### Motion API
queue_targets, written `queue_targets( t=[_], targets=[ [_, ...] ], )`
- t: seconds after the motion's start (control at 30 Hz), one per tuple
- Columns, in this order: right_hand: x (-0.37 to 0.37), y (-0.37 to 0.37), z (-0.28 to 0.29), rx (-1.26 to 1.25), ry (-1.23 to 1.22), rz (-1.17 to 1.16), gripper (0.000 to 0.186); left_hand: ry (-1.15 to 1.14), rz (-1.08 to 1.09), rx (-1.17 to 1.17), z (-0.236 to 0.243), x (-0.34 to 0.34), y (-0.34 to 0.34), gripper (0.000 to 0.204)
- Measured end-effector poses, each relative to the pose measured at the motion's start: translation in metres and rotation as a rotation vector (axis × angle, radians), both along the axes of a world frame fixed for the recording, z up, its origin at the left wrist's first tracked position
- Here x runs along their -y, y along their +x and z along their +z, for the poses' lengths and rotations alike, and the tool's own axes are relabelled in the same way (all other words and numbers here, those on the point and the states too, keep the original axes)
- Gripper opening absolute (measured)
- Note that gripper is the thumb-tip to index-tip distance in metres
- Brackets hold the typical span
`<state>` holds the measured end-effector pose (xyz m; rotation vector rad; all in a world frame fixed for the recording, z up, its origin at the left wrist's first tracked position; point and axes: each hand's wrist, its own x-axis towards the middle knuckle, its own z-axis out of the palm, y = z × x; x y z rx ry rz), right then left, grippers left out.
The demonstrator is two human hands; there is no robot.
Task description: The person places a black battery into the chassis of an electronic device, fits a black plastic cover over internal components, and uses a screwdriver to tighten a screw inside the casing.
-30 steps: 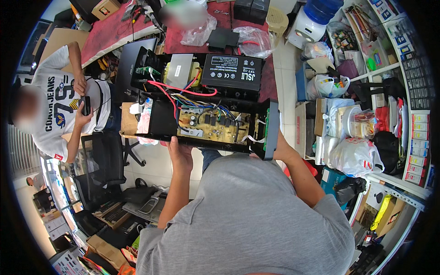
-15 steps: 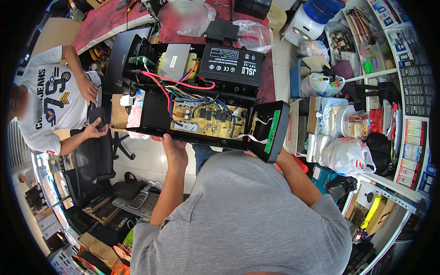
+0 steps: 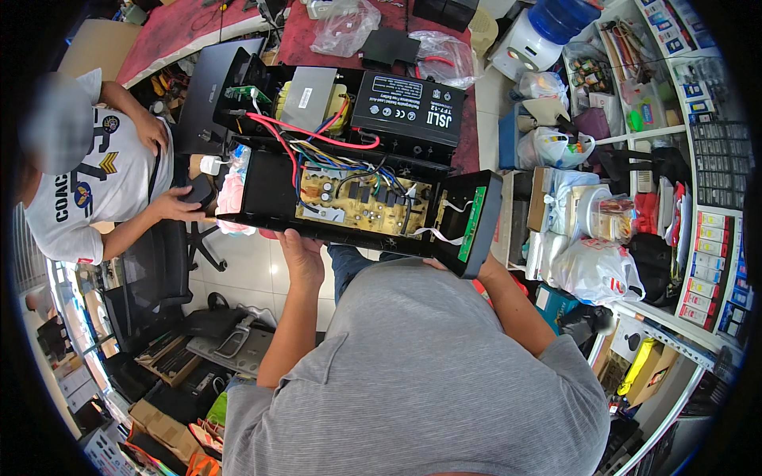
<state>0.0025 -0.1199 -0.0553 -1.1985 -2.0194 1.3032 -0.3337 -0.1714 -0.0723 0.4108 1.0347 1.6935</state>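
While a person in a grey shirt (image 3: 444, 365) looked down at their work, both of their bare hands gripped an opened black casing (image 3: 266, 186) in front of their torso. The left hand (image 3: 302, 255) was clamped on the casing's near edge, left of centre, with the thumb up along the wall and the fingers mostly hidden underneath. The right hand (image 3: 490, 271) was closed around the lower corner of the dark end panel (image 3: 486, 226) at the casing's right end; that panel covered most of it, and only a little of the fingers showed below the near edge.

Inside the casing lay a tan circuit board (image 3: 365, 208) crowded with small parts, and a narrow green board (image 3: 473, 224) was fixed to the inner face of the end panel, with white leads running to it. Just beyond, side by side with the casing, was a black tray (image 3: 432, 151) holding a yellow-wrapped transformer (image 3: 341, 111) at left and a black battery (image 3: 406, 111) at right. Thick red wires (image 3: 361, 147) and a bundle of multicoloured ones ran between the two halves.

Behind them stretched a red-topped table (image 3: 294, 51) with clear plastic bags on it. At the left, a co-worker in a printed white shirt (image 3: 119, 178) had one hand (image 3: 176, 206) against a dark object (image 3: 200, 189) too unclear to name. Packed white shelves (image 3: 659, 127) stood at the right.
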Motion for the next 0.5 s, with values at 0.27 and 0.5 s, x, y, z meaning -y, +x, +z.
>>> queue_targets(
  t=[0.27,0.5],
  targets=[
    [-0.007,-0.005,0.009,0.107,0.288,0.075,0.073,-0.002,0.006,0.009,-0.002,0.000,-0.001,0.080],
    [-0.003,-0.006,0.016,-0.015,0.145,0.029,0.063,-0.048,0.022,0.015,-0.001,-0.002,-0.001,0.091]
  ],
)
